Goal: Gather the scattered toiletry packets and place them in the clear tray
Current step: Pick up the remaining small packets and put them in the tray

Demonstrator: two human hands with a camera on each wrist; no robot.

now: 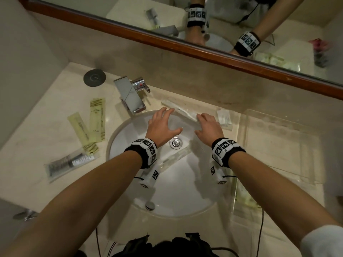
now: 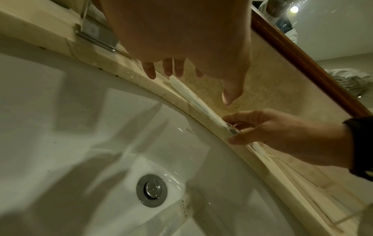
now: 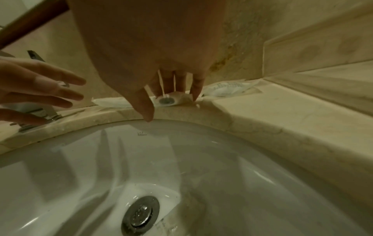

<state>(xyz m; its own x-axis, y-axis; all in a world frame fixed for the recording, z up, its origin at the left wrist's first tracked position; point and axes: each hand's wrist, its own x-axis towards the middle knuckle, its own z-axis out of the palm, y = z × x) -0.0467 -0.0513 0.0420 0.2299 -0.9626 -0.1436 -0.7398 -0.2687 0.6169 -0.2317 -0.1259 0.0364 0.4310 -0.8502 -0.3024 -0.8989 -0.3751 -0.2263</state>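
Beige marble desk (image 1: 55, 138) runs wall to wall, with a white oval basin (image 1: 185, 197) sunk into it and a chrome drain plug (image 1: 175, 143) at the bottom. A square chrome faucet (image 1: 131, 95) stands at the back rim, a round dark cap (image 1: 94, 78) behind it. Above, a wood-framed mirror (image 1: 185, 47) over beige stone wall. Dim, warm light; a ceiling lamp (image 2: 294, 9) glows in the left wrist view.

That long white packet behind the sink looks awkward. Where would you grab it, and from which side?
Take the long white packet at its right end, coming from the basin side. It lies flat along the narrow ledge with the wall close behind, so only the front edge is free for a thumb. The right hand has its grip there; the left hand hovers open by the other end.
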